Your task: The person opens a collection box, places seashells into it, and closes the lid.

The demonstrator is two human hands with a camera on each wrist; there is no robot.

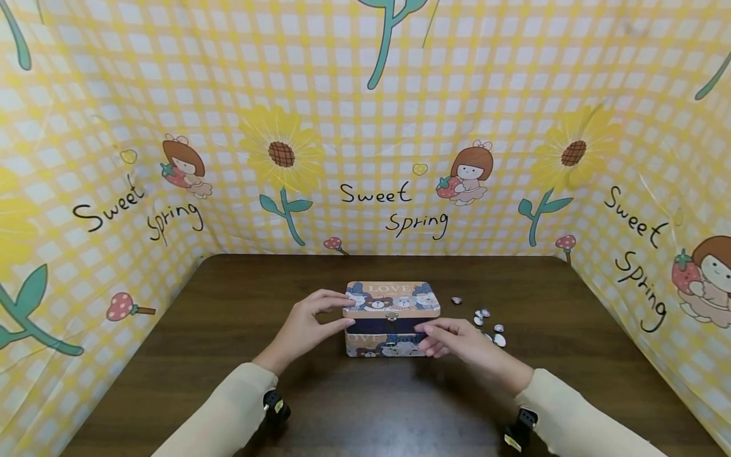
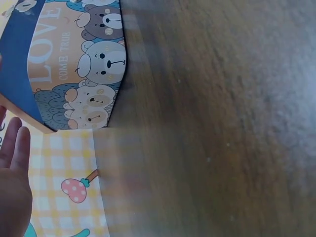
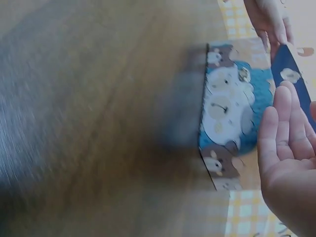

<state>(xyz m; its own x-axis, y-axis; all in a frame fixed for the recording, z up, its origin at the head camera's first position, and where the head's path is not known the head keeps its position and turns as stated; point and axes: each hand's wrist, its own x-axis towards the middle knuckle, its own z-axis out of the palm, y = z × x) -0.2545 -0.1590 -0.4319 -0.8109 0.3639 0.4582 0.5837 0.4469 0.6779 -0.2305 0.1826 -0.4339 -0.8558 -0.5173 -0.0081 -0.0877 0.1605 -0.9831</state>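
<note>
A small tin box (image 1: 374, 349) printed with cartoon bears stands on the brown table, its hinged lid (image 1: 394, 289) raised part way. A dark blue gap shows between lid and body. My left hand (image 1: 311, 324) pinches the lid's left edge, fingers on top and thumb below. At the front right corner of the box is my right hand (image 1: 457, 343), its fingertips overlapping the gap. In the right wrist view the right hand's fingers (image 3: 284, 118) are stretched out in front of the box. The left wrist view catches only part of the left hand (image 2: 15, 182).
Several small, pale shell-like pieces (image 1: 499, 340) lie on the table (image 1: 365, 406) just right of the box. A yellow checked cloth (image 1: 365, 146) with flowers and lettering rises behind the table and along both sides. Black wrist cameras (image 1: 276, 406) are strapped at both sleeves.
</note>
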